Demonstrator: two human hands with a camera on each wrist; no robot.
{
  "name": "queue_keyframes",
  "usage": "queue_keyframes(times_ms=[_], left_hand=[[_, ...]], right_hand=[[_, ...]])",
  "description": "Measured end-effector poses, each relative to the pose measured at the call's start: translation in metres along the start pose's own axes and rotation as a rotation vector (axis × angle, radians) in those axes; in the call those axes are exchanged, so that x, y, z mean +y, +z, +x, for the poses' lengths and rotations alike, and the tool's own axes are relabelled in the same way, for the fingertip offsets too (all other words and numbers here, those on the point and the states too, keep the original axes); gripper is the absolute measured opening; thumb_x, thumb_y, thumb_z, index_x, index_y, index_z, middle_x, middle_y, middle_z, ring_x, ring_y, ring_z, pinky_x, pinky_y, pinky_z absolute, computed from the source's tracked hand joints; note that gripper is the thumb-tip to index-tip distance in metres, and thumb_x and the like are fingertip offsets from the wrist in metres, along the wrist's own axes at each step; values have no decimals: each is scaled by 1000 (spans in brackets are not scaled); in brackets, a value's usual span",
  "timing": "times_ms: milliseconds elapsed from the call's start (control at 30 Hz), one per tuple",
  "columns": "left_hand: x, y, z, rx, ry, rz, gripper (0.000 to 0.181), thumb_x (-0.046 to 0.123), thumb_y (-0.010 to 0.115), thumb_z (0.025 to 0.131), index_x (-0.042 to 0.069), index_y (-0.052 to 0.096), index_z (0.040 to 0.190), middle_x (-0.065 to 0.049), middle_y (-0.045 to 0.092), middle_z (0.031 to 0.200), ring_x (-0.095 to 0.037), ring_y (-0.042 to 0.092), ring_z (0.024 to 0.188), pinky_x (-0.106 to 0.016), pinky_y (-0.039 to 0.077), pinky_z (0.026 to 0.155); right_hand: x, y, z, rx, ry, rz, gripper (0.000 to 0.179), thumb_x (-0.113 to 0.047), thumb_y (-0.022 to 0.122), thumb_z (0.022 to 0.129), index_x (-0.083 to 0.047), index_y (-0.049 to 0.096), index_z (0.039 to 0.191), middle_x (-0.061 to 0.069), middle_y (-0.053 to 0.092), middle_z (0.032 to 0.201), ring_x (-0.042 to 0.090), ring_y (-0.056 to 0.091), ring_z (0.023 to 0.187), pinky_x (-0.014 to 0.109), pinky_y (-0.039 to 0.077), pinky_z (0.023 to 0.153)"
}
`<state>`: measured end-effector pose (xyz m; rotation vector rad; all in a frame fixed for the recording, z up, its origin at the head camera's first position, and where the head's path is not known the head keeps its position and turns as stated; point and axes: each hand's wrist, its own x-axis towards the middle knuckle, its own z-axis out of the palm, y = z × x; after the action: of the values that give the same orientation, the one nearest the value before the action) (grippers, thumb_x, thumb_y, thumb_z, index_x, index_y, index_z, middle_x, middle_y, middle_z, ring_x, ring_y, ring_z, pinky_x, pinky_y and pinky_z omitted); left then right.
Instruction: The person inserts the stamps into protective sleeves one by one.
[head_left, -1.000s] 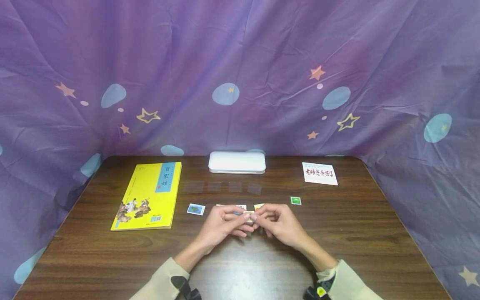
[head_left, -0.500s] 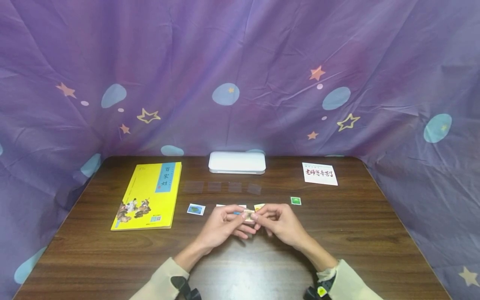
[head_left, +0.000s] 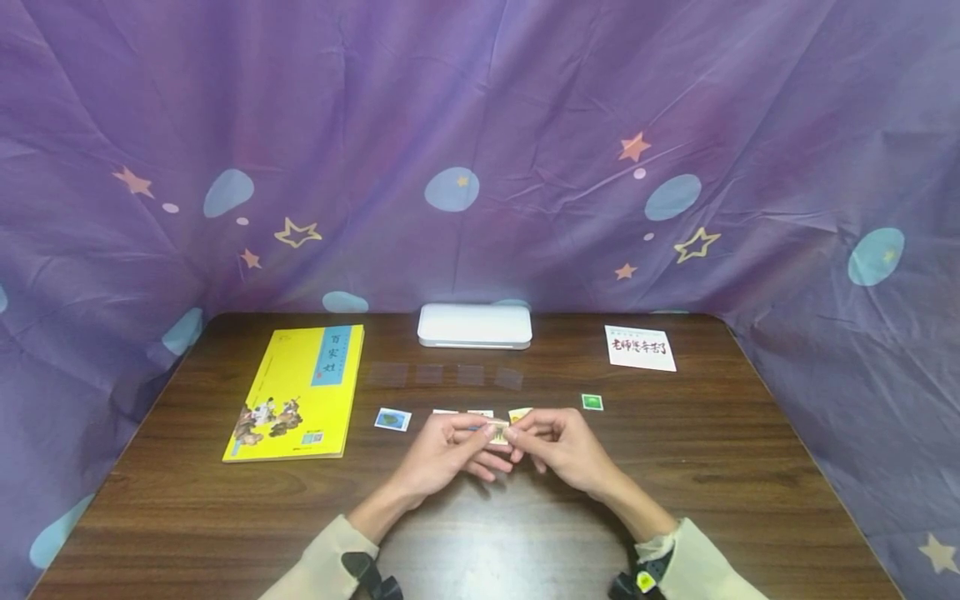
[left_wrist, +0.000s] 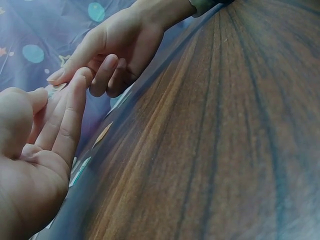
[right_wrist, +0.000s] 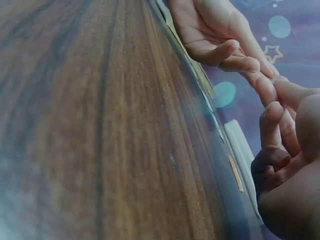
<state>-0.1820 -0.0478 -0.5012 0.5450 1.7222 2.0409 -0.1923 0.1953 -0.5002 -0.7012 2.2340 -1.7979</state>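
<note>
Above the front middle of the table, my left hand (head_left: 437,448) and right hand (head_left: 567,452) hold one small stamp (head_left: 499,432) between them. Each hand pinches an edge with thumb and fingers, and the stamp's pale face with a dark green picture tilts up toward the head camera. In the left wrist view only a sliver of the stamp (left_wrist: 58,88) shows between the fingertips. Just behind the hands lie several more stamps, partly covered by the fingers, among them a yellow stamp (head_left: 518,413). A blue stamp (head_left: 393,419) lies left of them, a green stamp (head_left: 592,402) to the right.
Several clear plastic sleeves (head_left: 470,375) lie in a row in front of a white case (head_left: 474,325) at the table's back edge. A yellow book (head_left: 298,400) lies at left, a white card with handwriting (head_left: 641,347) at back right. A purple curtain surrounds the table.
The stamp has tilted up between the fingertips, so more of its printed face shows now. Both hands stay in nearly the same place.
</note>
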Motion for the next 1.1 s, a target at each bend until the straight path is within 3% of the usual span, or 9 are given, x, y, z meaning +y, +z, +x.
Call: queue_keyframes(times_ms=[133, 333, 500, 633, 767, 967, 1100], left_hand=[[0, 0, 0, -18, -6, 16, 34, 25, 61, 113, 0, 71, 134, -25, 80, 118, -48, 80, 99, -49, 72, 81], [-1, 1, 0, -25, -14, 31, 35, 26, 60, 113, 0, 70, 134, -27, 78, 120, -40, 82, 97, -49, 72, 82], [1, 0, 3, 70, 30, 80, 32, 22, 65, 111, -3, 69, 130, -33, 77, 118, -43, 82, 94, -45, 73, 80], [6, 0, 7, 187, 92, 200, 22, 16, 73, 105, -1, 74, 119, -28, 80, 109, -40, 81, 91, -39, 74, 79], [10, 4, 15, 260, 113, 361, 12, 16, 78, 102, 8, 79, 111, -13, 84, 102, -27, 82, 84, -33, 73, 76], [13, 16, 39, 283, 168, 577, 6, 16, 80, 100, 13, 79, 105, -4, 84, 96, -13, 80, 80, -24, 70, 71], [12, 26, 56, 282, 226, 714, 5, 15, 81, 99, 13, 79, 104, -3, 82, 98, -11, 78, 84, -16, 66, 74]], right_hand=[[0, 0, -1, 5, 7, -15, 10, -16, 74, 104, -9, 81, 102, 10, 80, 79, 8, 56, 49, 27, 50, 39], [-1, -1, -1, 6, -4, -22, 10, -15, 74, 104, -9, 81, 100, 9, 79, 78, 12, 57, 48, 29, 52, 39], [-2, -5, 1, 48, 17, -36, 11, -18, 75, 104, -9, 80, 98, 9, 79, 76, 18, 57, 47, 27, 50, 39], [-1, -11, 3, 64, 54, -53, 13, -21, 77, 103, -10, 81, 98, 12, 79, 77, 23, 58, 47, 28, 51, 39], [-1, -17, 5, 84, 75, -107, 13, -25, 79, 102, -12, 80, 101, 16, 79, 83, 24, 61, 50, 31, 55, 40], [-1, -30, 8, 168, 49, -157, 20, -24, 82, 99, -12, 77, 114, 16, 81, 91, 32, 66, 53, 36, 57, 40], [1, -40, 9, 185, 35, -243, 15, -23, 84, 98, -17, 79, 110, 10, 82, 89, 30, 66, 53, 33, 57, 40]])
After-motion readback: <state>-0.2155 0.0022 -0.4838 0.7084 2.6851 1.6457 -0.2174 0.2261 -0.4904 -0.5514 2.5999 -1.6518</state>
